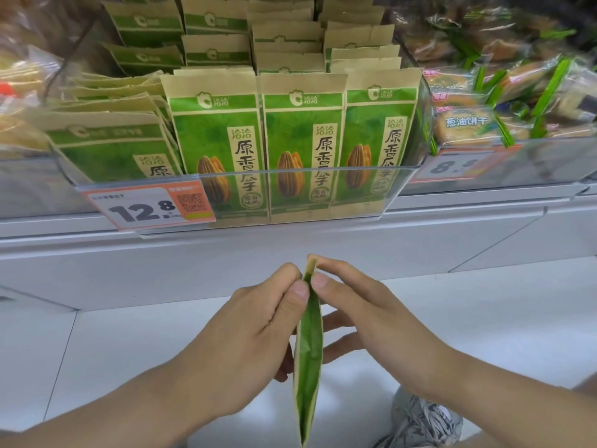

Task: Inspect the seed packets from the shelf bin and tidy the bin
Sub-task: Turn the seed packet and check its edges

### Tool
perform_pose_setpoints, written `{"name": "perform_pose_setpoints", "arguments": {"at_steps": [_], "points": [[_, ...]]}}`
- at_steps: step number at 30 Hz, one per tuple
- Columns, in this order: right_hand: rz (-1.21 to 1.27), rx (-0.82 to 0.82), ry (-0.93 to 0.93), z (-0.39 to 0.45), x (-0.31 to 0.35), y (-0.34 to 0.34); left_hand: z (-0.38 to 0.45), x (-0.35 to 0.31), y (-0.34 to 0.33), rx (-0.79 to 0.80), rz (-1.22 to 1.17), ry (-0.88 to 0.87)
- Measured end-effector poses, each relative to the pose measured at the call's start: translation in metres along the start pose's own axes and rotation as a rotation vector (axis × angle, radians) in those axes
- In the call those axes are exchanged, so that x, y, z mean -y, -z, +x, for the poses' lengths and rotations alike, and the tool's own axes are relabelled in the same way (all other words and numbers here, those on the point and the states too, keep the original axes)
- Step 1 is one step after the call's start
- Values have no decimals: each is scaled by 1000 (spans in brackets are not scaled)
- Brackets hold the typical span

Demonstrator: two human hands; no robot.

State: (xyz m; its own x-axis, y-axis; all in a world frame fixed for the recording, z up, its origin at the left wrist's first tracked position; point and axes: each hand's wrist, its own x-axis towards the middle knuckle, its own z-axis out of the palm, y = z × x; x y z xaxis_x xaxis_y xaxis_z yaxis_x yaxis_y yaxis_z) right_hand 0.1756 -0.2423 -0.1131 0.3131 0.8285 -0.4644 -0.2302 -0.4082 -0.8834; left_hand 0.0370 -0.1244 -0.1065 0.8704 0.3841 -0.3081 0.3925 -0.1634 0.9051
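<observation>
Grips [255, 324] [365, 318] before white shelf [290, 253]

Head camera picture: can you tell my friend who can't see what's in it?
Two hands, left hand and right hand, pinch a green seed packet edge-on in front of a shelf. Above, a clear shelf bin holds rows of matching green packets, with a price tag reading 12.8.
</observation>
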Motion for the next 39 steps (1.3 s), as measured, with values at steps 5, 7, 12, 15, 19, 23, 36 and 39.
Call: {"name": "perform_pose_setpoints", "arguments": {"at_steps": [5,7,12,15,19,23,36,39], "points": [[-92,22,45,-6,-4,-7,-1,-1,-4,13,-56,61],[-103,30,41,-6,-5,-8,-1,-2,-5,19,-66,75],[-146,2,20,-4,-5,-8,0,-1,-3,12,-41,92],[-192,-85,-11,0,-4,-5,-5,-1,-4,102,26,136],[-139,-187,-6,10,-6,1,-12,1,-10,245,120,247],[-137,-228,38,18,-8,3,-13,5,-14,285,126,209],[-110,-179,47,23,-11,-6,-19,11,-7,186,397,42],[-94,-198,27,23,-14,-7,-19,12,-4,84,473,123]]}}
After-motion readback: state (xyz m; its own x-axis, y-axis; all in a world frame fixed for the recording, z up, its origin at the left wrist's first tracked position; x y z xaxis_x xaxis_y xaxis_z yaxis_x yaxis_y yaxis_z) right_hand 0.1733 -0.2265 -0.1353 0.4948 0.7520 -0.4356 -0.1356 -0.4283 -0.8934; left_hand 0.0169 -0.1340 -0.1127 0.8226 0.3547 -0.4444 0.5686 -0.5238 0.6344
